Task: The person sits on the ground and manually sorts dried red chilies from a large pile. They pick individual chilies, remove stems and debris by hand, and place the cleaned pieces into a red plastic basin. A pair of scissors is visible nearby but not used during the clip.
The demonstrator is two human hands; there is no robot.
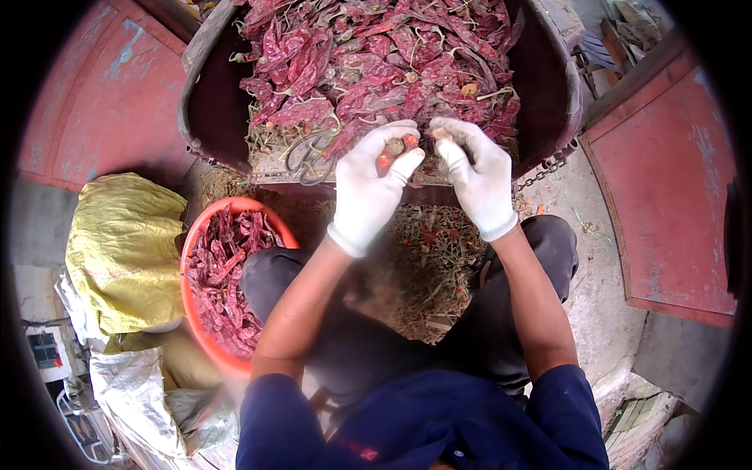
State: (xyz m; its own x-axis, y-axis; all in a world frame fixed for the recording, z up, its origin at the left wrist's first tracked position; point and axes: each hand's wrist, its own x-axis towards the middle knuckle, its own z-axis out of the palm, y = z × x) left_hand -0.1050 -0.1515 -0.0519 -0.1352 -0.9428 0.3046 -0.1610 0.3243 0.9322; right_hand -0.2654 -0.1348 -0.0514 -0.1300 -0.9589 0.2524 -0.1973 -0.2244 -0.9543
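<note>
Outdoors beside a dark tub [205,47] of dried red chillies [376,55], gloved left hand [374,184] is clenched on small chillies [395,149], while right hand [478,176] fingers pinch together, seemingly pulling off a stem.

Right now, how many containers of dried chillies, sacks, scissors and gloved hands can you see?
Chilli containers: 2, the big dark tub and the orange basin
Sacks: 2, yellow sack and grey sack
Scissors: 1
Gloved hands: 2, left hand and right hand
Total: 7

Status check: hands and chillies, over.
Left hand shut on small red chillies. Right hand pinching a stem. Scissors beside left hand, untouched.
</note>
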